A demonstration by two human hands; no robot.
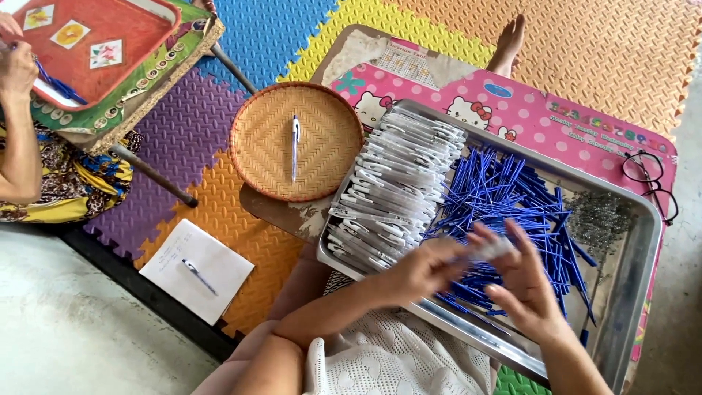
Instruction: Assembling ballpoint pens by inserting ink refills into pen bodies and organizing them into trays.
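Two hands are seen over the metal tray (629,292). A blurred white pen barrel (491,250) is pinched between them: the left hand (420,272) is curled onto its near end, the right hand (523,281) is closed on its far end. Its long axis runs left to right. Blue refills (512,197) lie just beyond; white barrels (395,190) are stacked left.

Soft, even daylight fills the floor, bright with only faint shadows. The metal tray (635,292) shows mild glare along its rim. Both hands (right hand (523,281) especially) smear with motion blur; elsewhere stays sharp.
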